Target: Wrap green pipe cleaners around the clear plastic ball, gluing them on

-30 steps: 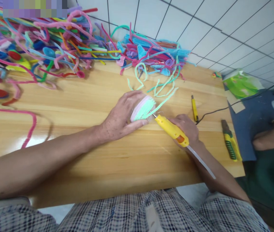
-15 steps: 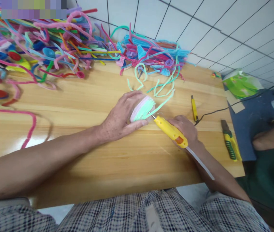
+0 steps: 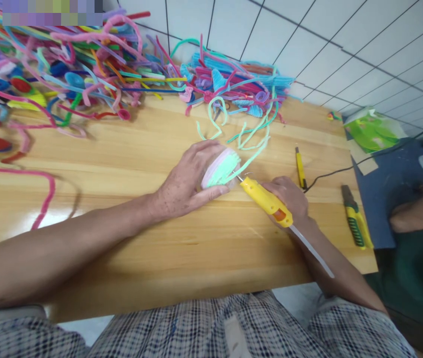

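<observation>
My left hand (image 3: 192, 179) is closed around a rounded piece (image 3: 221, 171) covered in lilac and mint-green pipe cleaner, its thumb along the near side. A loose mint-green pipe cleaner (image 3: 252, 158) runs from the piece up to the right. In my right hand (image 3: 288, 196) is a yellow hot glue gun (image 3: 267, 199), with a long translucent glue stick (image 3: 312, 252) sticking out of its back. The gun's metal nozzle points at the right side of the piece, close to the green strand; whether it touches cannot be made out.
A tangled heap of coloured pipe cleaners (image 3: 73, 74) covers the far left of the wooden table (image 3: 181, 258). Bundles (image 3: 233, 82) lie against the tiled wall. To the right are a yellow utility knife (image 3: 300, 166), yellow-green pliers (image 3: 356, 219), a black cord (image 3: 330, 173) and another person's arm (image 3: 418, 216).
The glue gun and my right hand have shifted slightly right, the nozzle drawing back a little from the piece. My left hand and the piece stay nearly still.
</observation>
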Available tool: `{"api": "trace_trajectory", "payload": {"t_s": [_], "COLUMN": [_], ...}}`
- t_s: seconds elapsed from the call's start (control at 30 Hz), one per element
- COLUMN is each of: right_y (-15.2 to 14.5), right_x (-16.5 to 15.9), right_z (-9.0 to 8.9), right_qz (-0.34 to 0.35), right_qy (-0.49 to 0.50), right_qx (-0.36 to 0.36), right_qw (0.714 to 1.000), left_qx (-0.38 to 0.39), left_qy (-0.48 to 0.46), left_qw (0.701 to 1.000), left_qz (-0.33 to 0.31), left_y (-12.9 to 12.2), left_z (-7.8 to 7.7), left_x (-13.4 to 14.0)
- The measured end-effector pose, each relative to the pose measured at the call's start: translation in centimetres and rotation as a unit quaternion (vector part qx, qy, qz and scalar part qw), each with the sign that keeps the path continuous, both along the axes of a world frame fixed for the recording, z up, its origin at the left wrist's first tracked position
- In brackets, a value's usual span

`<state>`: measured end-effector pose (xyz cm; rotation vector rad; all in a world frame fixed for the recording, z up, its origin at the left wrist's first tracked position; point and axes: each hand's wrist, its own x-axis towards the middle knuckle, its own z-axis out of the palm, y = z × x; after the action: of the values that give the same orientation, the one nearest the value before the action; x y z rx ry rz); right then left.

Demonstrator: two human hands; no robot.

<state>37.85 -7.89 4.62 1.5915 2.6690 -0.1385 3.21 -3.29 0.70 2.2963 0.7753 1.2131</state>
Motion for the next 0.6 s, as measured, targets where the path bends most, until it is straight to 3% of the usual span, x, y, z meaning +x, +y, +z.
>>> {"api": "trace_trajectory", "payload": {"t_s": [0.33,0.6], "right_y": [-0.8,-0.8], "right_x": [-1.8,-2.1], "right_z": [-0.8,-1.2], "right_qz": [-0.030,-0.016], "right_qy": [0.013,0.026], "right_qx": [0.041,0.038], "right_qw": [0.999,0.999], "left_qx": [-0.008,0.012], "left_qy": [0.004,-0.008], "left_qw": [1.000,1.000], "left_qz": [0.000,0.009], "left_y": [0.0,0.0], "left_z": [0.0,-0.1], "left_x": [-0.1,0.1]}}
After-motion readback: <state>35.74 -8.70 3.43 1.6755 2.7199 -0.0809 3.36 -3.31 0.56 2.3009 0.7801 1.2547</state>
